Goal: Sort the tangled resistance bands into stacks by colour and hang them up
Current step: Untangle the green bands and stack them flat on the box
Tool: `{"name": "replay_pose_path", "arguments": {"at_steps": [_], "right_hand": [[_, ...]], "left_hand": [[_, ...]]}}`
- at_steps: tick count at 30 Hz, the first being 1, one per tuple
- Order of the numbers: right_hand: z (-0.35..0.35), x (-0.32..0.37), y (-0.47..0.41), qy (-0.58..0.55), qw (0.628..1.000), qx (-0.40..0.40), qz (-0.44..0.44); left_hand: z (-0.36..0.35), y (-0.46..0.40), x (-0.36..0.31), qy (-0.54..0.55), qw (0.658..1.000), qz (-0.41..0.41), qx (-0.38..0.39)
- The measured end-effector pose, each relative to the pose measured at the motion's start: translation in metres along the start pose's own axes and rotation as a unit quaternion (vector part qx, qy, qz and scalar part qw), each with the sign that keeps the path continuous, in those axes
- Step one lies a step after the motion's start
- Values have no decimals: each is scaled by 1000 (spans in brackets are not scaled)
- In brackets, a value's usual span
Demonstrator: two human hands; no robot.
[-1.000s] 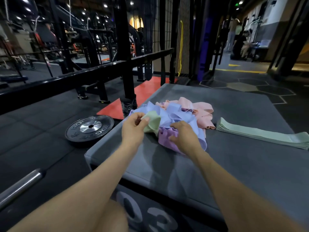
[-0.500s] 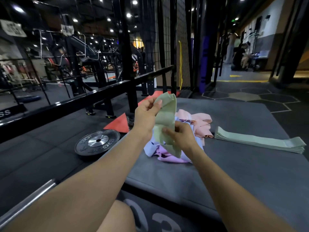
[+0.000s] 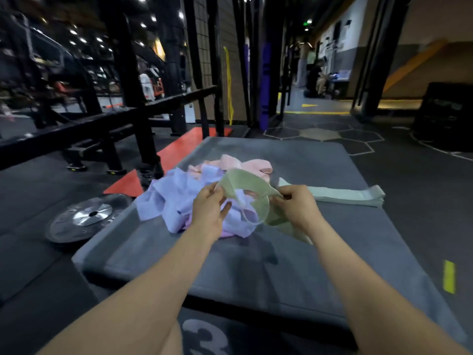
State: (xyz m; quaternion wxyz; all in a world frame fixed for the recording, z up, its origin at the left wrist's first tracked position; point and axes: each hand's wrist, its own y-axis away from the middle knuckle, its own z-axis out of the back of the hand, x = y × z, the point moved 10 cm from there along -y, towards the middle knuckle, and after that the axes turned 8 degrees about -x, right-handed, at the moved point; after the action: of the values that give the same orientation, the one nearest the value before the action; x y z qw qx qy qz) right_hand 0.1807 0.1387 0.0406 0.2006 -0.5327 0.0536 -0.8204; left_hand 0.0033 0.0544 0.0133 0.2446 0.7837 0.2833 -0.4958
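Hands (image 3: 208, 206) (image 3: 297, 203) pinch green band (image 3: 245, 184) above tangled pile (image 3: 174, 198).

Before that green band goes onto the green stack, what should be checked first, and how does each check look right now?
1. Left hand grips green band: ok.
2. Right hand pinches its other end: ok.
3. Band free of the tangled pile: cannot tell; its loop hangs right over the pile.
4. Band flat and untwisted: not ok; it curls and droops.
5. Green stack lying neat on the mat: ok.
6. Bare mat between band and stack: ok.
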Motion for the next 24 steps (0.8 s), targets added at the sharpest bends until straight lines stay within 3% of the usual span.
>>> {"name": "replay_pose_path", "arguments": {"at_steps": [5, 12, 17, 21, 24], "right_hand": [[8, -26, 5, 39, 998, 39, -14], [4, -37, -2, 20, 999, 20, -34], [2, -40, -3, -85, 992, 13, -93], [5, -38, 0, -193, 974, 29, -118], [4, -36, 4, -245, 959, 62, -128]], "left_hand": [[-23, -18, 19, 6, 999, 3, 33], [-45, 8, 59, -165, 980, 77, 85], [-46, 4, 56, -361, 925, -44, 110], [-51, 11, 56, -398, 904, -88, 133], [-65, 15, 45, -348, 917, -132, 144]]}}
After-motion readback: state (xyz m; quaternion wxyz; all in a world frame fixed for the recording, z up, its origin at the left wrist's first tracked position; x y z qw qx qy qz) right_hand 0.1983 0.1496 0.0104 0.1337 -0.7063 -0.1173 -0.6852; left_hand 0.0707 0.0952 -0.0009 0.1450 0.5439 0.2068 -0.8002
